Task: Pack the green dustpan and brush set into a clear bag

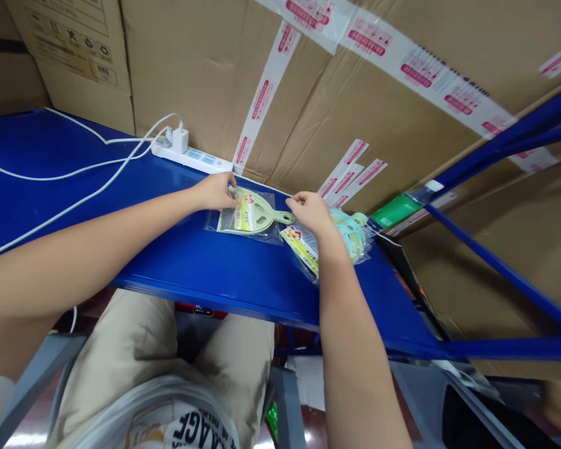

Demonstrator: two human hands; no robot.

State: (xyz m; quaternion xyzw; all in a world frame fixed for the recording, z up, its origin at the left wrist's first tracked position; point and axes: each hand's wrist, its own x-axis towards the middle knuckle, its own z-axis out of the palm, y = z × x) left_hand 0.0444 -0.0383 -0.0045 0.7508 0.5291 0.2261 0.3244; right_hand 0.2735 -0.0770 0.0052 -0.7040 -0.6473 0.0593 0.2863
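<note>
A pale green dustpan-shaped piece (262,215) with a holed handle lies flat in a clear plastic bag with a yellow label. My left hand (217,192) is at the bag's left end, thumb and fingers closed on its edge. Just past the handle tip is my right hand (308,209), its fingers pinched together; whatever they hold is too small to make out. Under and beside my right wrist lie more bagged pieces, light blue and green (353,234), one with a yellow label (302,246). My right forearm partly covers them.
The blue tabletop (206,265) backs onto large taped cardboard boxes (191,75). A white power strip (196,159) with plugs and cables lies at back left. At the right are a green-labelled bottle (402,209) and blue metal bars (500,265).
</note>
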